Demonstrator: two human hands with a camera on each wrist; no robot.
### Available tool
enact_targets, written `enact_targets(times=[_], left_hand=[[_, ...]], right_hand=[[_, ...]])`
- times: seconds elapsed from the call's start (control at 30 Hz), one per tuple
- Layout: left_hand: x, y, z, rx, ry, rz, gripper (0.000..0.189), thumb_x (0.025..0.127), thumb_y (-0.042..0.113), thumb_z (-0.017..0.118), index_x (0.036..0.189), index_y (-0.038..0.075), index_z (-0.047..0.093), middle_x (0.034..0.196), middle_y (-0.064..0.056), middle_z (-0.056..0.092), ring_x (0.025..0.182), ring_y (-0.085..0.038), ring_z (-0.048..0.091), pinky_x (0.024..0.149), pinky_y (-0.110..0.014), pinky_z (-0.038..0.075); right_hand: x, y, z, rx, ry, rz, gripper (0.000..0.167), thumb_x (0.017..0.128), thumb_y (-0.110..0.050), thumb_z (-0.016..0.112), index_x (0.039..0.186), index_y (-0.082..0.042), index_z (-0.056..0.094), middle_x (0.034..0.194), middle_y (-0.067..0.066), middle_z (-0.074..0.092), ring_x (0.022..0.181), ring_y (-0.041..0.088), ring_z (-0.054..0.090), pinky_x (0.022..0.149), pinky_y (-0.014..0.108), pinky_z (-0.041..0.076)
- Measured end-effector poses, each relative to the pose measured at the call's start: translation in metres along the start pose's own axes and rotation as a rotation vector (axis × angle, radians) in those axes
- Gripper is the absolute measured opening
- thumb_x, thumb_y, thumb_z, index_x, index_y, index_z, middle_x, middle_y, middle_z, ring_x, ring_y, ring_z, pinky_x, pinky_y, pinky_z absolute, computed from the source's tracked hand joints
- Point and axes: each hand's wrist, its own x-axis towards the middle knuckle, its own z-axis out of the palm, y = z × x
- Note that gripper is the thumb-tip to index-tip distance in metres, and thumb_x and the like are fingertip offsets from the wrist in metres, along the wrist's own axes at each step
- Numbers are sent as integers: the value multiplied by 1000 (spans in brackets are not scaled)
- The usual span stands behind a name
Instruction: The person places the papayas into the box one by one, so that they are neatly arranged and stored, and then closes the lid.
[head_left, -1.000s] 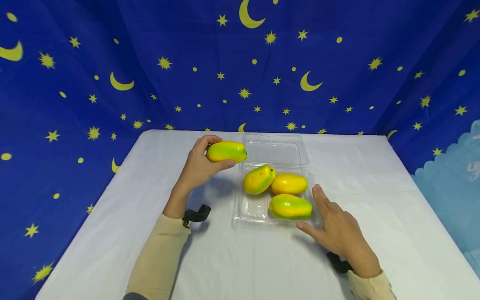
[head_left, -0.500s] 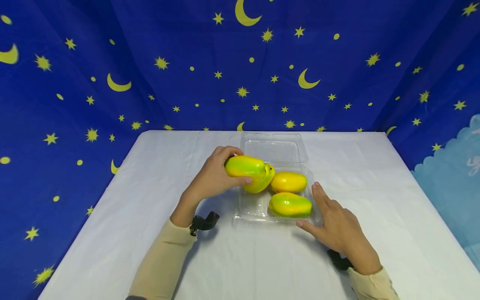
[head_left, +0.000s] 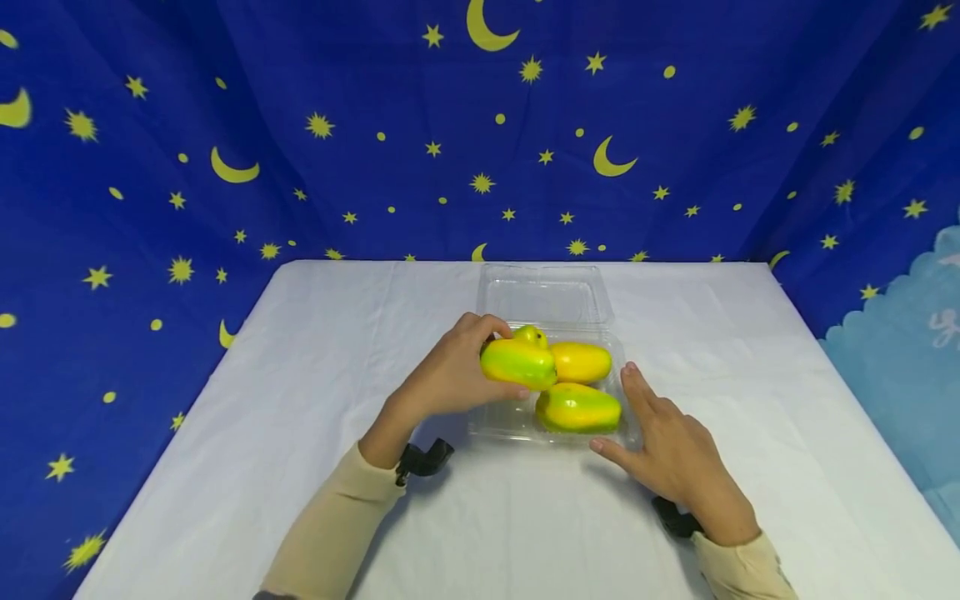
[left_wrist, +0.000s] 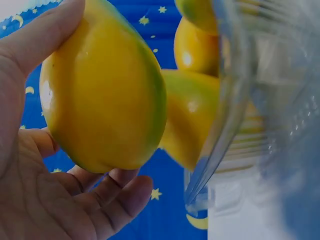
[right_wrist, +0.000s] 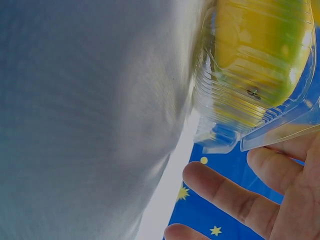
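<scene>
My left hand [head_left: 457, 371] grips a yellow-green papaya [head_left: 517, 364] between thumb and fingers, over the left part of a clear plastic clamshell box [head_left: 498, 421]. In the left wrist view the gripped papaya [left_wrist: 105, 90] is large, its blunt end toward the curled fingers. Behind it in the head view, a second papaya [head_left: 531, 335] is mostly hidden. A yellower papaya [head_left: 583, 362] and a green-topped papaya [head_left: 577, 408] lie in the box's right half. My right hand [head_left: 678, 450] is spread at the box's right front corner, fingertips right at the rim.
The box's clear lid [head_left: 543, 298] lies folded back, away from me. A white cloth [head_left: 360, 333] covers the table. A blue curtain [head_left: 420, 183] with yellow moons and stars stands behind and at the sides.
My left hand has carried its papaya right and toward me, from beside the lid to over the box's left part, now covering much of the back-left papaya. My right hand stays put.
</scene>
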Motion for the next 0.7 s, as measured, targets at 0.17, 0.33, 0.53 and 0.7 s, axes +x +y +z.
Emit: enact_targets(times=[0.17, 0.33, 0.53, 0.7], left_hand=[[-1, 3, 6, 62, -28, -9, 72, 65, 62, 86, 123, 31, 55, 119, 6, 53, 96, -13, 56, 81, -33, 49], [-3, 4, 9, 129, -31, -8, 73, 67, 64, 84, 124, 27, 56, 115, 5, 56, 96, -12, 54, 78, -33, 48], [-3, 3, 13, 211, -60, 9, 75, 69, 70, 78, 124, 24, 58, 114, 4, 58, 94, -12, 52, 78, -33, 44], [-3, 4, 16, 248, -89, 23, 74, 69, 72, 76, 123, 24, 57, 112, 6, 58, 92, -11, 51, 79, -34, 40]], right_hand=[[0, -1, 1, 12, 2, -4, 111, 85, -81, 51, 161, -8, 15, 167, 11, 21, 121, 42, 60, 82, 56, 55], [1, -1, 0, 1, -1, 2, 112, 84, -82, 51, 161, -9, 15, 166, 12, 23, 117, 42, 62, 81, 56, 56], [1, -1, -1, 1, -1, 5, 112, 84, -81, 51, 161, -9, 16, 166, 12, 23, 117, 41, 62, 79, 55, 56], [0, -1, -1, -1, -1, 9, 111, 84, -81, 52, 161, -9, 16, 167, 11, 22, 118, 42, 61, 80, 55, 56]])
